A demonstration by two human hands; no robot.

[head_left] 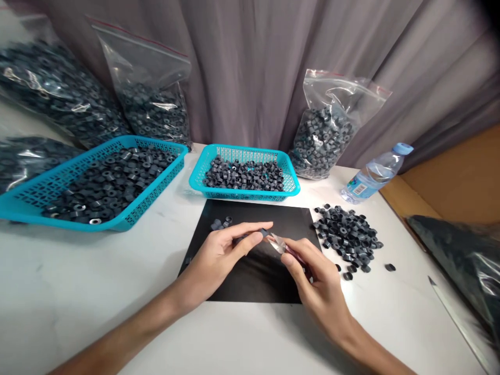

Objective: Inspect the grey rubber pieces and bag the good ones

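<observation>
Above a black mat [250, 281], my left hand [219, 255] pinches a small dark grey ring-like part [263, 233] between thumb and fingers. My right hand [316, 271] is closed on a small tool with a shiny, pointed blade [277, 243]. The blade's tip is at the part or right beside it; contact is hard to make out. Behind my left hand, a few similar parts [221, 224] lie on the mat. To the right of the mat is a loose pile of dark parts [347, 234].
Two blue baskets [135, 211] [244, 196] hold dark parts behind and to the left. Filled plastic bags [156, 109] [324, 135] stand by the curtain. A water bottle [373, 177] is at the back right, and a long pointed strip [453, 312] lies at the right.
</observation>
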